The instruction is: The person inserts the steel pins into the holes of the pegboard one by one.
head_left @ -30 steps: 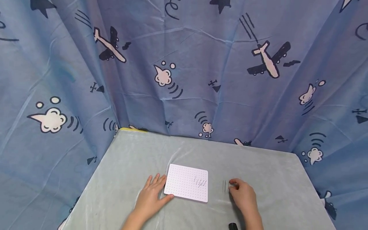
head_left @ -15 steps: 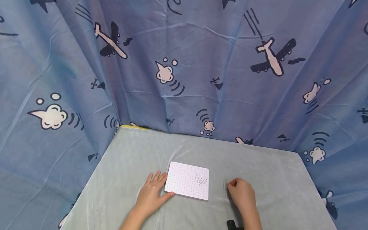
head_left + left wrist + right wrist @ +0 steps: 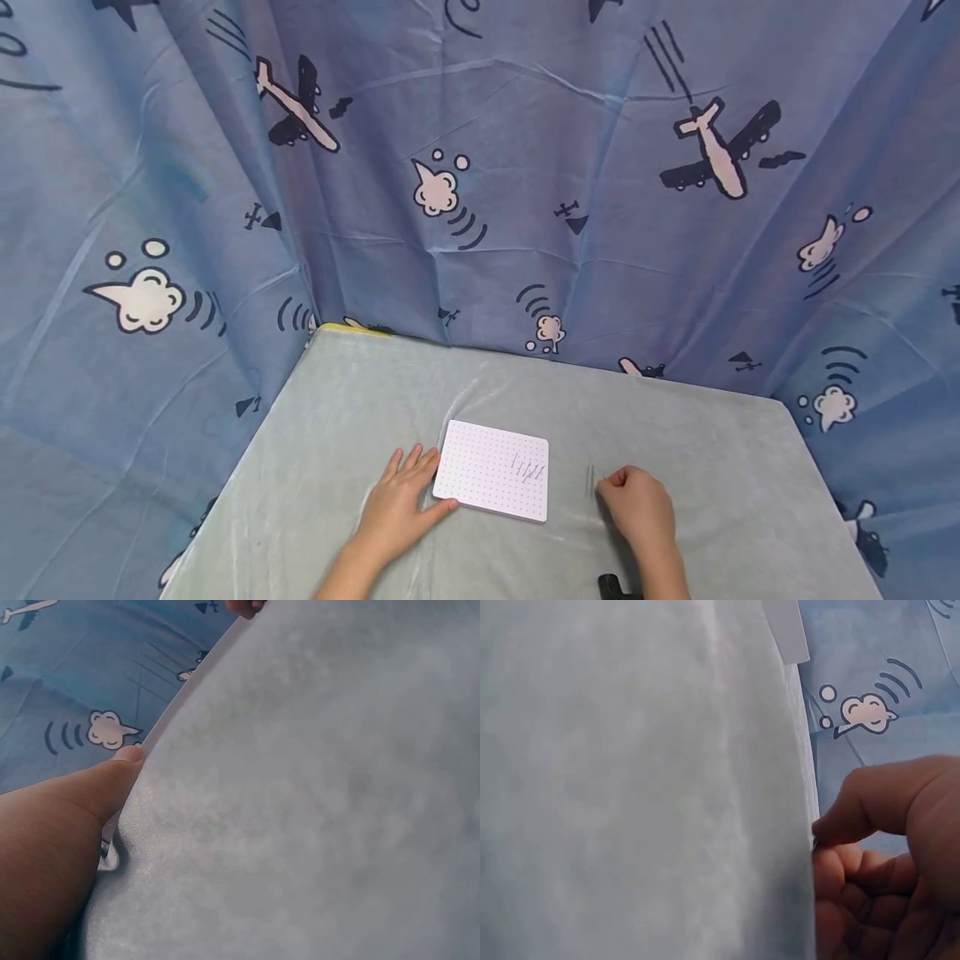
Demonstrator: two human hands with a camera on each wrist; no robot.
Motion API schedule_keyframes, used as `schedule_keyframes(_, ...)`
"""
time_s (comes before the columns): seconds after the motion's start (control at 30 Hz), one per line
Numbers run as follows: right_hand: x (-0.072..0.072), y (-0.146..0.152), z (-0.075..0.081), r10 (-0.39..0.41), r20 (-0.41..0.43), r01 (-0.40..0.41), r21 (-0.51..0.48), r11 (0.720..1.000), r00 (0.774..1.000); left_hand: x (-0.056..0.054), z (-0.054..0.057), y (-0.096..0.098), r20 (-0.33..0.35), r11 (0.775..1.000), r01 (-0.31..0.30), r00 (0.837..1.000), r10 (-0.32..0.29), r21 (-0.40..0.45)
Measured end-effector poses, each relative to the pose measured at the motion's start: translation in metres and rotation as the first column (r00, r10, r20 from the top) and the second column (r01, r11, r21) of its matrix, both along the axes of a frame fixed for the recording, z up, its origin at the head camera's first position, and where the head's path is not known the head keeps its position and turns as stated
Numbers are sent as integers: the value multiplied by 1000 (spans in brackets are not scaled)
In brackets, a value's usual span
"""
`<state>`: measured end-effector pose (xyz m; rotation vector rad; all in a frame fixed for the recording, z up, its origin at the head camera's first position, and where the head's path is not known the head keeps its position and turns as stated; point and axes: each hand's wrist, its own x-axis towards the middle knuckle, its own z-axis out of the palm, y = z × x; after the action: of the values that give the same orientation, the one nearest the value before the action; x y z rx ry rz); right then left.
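A white board (image 3: 480, 479) with a grid of dots lies on the table. Several thin dark needle-like sticks (image 3: 528, 469) stand or lie on its right side; which, I cannot tell. My left hand (image 3: 397, 512) rests at the board's left end, straight fingers along the edge and thumb at the near corner. Right of the board, my right hand (image 3: 637, 504) pinches a thin needle-like stick between thumb and index fingertips, mostly hidden by them. Similar thin sticks (image 3: 590, 481) lie just left of those fingertips. In the right wrist view, the right hand's thumb (image 3: 855, 810) meets the index finger.
A grey cloth covers the table (image 3: 360, 392). Near the right forearm, a black object (image 3: 610, 587) is partly cut off by the frame edge. A blue curtain (image 3: 495, 192) with printed planes hangs around the back and sides.
My right thumb and index fingertips have come together, close beside the loose sticks. The left hand stays against the board. The head view has shifted slightly.
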<state>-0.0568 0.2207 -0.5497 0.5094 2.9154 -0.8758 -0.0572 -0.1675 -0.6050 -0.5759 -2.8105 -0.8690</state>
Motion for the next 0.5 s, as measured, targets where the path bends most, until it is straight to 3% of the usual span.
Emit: schedule_keyframes(0.5, -3, -8, 3, -79, -117, 54, -206, 977, 990, -2, 1, -2, 17, 1000, 7, 1000, -7, 6)
